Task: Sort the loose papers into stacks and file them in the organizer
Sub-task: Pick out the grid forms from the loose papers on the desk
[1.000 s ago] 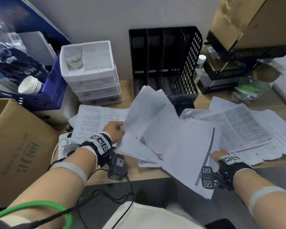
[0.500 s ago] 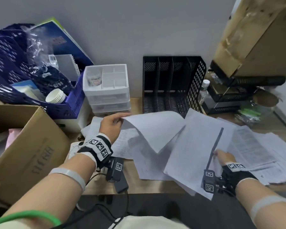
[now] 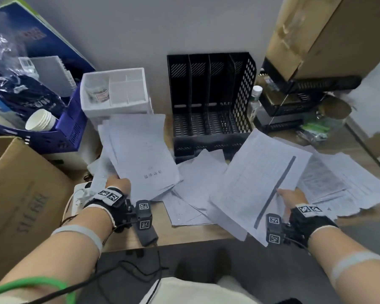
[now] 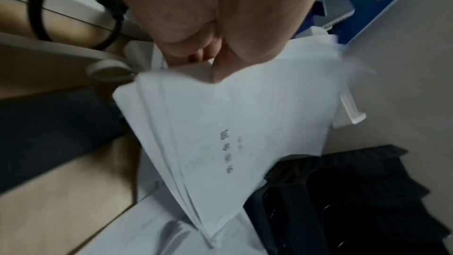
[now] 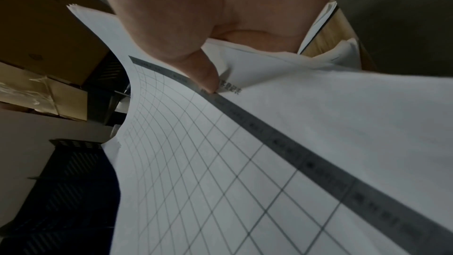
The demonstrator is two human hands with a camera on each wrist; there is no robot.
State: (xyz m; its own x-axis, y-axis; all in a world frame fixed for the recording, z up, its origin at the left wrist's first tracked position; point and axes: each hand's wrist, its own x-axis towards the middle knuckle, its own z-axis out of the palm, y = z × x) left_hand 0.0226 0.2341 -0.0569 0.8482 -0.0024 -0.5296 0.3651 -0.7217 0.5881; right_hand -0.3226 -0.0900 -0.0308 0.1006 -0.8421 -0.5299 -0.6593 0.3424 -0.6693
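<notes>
My left hand [image 3: 116, 185] pinches a sheaf of mostly blank white papers [image 3: 140, 154] by its near corner, lifted and tilted toward the white drawers; in the left wrist view the thumb [image 4: 225, 61] lies on top of the sheaf [image 4: 220, 133]. My right hand [image 3: 291, 197] grips a stack of gridded forms [image 3: 257, 185] with a dark header stripe, thumb [image 5: 206, 77] pressed on the stripe of the forms [image 5: 220, 181]. The black four-slot organizer [image 3: 211, 102] stands against the wall behind both stacks, its slots holding nothing. More loose papers [image 3: 195, 189] lie on the desk between my hands.
Printed sheets [image 3: 338, 185] spread at the right. White drawer unit [image 3: 116, 93] and blue basket [image 3: 70, 130] at the left back, a cardboard box [image 3: 24, 194] at the left. Bottle [image 3: 255, 102], black trays [image 3: 294, 106] and a large carton [image 3: 316, 34] at the right back.
My left hand has swung its sheaf of papers left and down, turning it flatter with the printed title facing up. The right hand keeps holding the gridded stack, shifted slightly.
</notes>
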